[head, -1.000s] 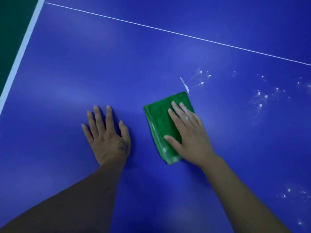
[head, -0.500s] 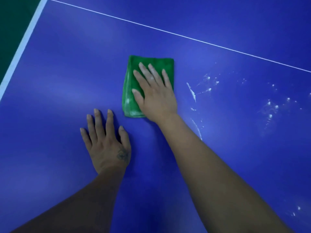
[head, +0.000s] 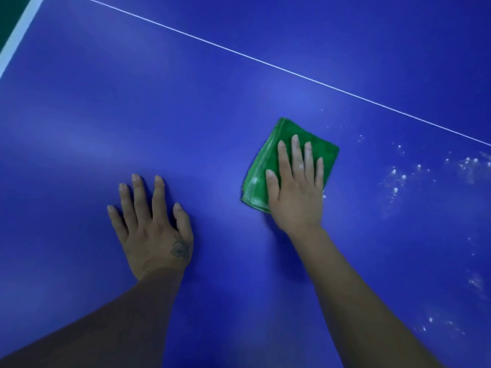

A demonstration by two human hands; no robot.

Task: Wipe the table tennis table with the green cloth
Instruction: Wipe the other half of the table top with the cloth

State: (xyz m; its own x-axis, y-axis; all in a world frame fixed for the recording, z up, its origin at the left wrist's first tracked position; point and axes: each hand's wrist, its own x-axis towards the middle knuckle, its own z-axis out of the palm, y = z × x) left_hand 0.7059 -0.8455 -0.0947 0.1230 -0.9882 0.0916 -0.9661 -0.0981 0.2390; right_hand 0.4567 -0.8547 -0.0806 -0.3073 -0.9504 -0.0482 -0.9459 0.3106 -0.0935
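The folded green cloth [head: 268, 166] lies flat on the blue table tennis table [head: 186, 115], right of centre. My right hand [head: 297, 189] presses down on it with straight fingers, covering its right half; white residue shows along the cloth's near left edge. My left hand [head: 154, 229] rests flat on the bare table, fingers spread, to the left of the cloth and apart from it.
White powdery specks [head: 401, 179] are scattered on the table right of the cloth, with more [head: 475, 282] toward the lower right. A thin white centre line [head: 265, 63] runs diagonally across. The table's white left edge stripe [head: 18, 35] borders dark green floor.
My right hand slid the cloth up and left, then back right and nearer, over the white streaks that lay beside it. Those streaks are gone from view. My left hand stayed planted.
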